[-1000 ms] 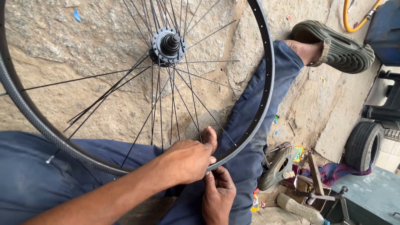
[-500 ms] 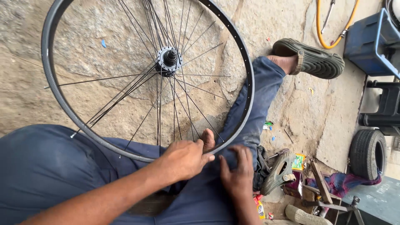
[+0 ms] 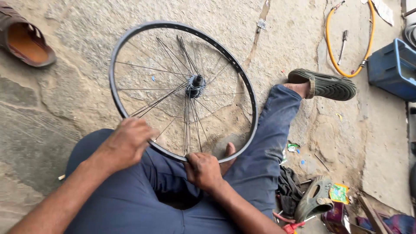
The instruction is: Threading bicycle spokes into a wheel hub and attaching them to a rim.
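The person sits on the stone floor with a bare black bicycle wheel rim with thin steel spokes and a small hub [image 3: 182, 91] propped against the lap, its near edge over the blue-trousered legs [image 3: 260, 143] so the spokes come within reach. The left hand [image 3: 128, 141] is curled closed over the rim's lower left arc, steadying it. The right hand [image 3: 203, 170] is closed at the bottom of the rim, fingers pinched where a spoke meets it; whether a tool sits inside that grip cannot be told. Beyond the right hand, an olive ribbed sandal [image 3: 325, 84] is on the outstretched foot, and a yellow hose [image 3: 331, 52] and blue plastic crate [image 3: 392, 69] lie well apart.
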